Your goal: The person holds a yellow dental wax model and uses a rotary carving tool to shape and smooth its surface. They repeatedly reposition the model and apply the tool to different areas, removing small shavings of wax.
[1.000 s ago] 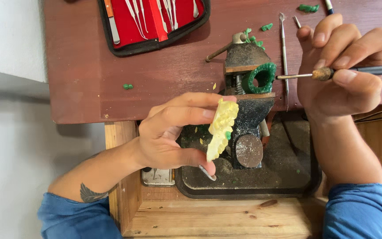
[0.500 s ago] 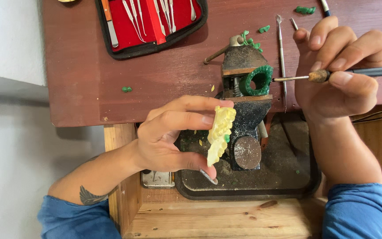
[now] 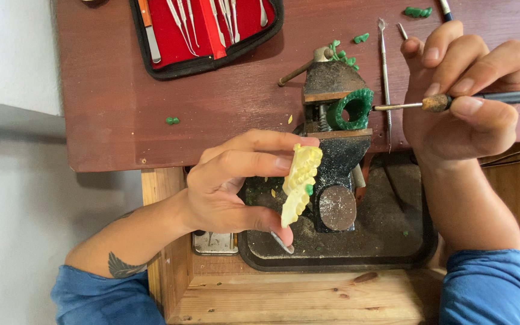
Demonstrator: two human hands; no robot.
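Note:
My left hand (image 3: pixel 236 180) grips a pale yellow tooth-shaped cast (image 3: pixel 301 183) between thumb and fingers, held on edge above a dark tray. A small green dab sits on the cast. My right hand (image 3: pixel 464 99) pinches a thin metal-tipped tool with a dark handle (image 3: pixel 446 102), its point reaching left to a green wax ring (image 3: pixel 353 108) clamped in a small black vise (image 3: pixel 332 150).
An open red-lined case of metal instruments (image 3: pixel 206 30) lies at the top of the reddish-brown table (image 3: pixel 121 90). Two slim metal picks (image 3: pixel 384 60) and green wax scraps (image 3: pixel 417 11) lie near the vise. The dark tray (image 3: pixel 392 241) rests on a wooden shelf.
Both hands stay nearly still. The cast has tilted slightly in my left hand, and the tool tip stays by the green ring.

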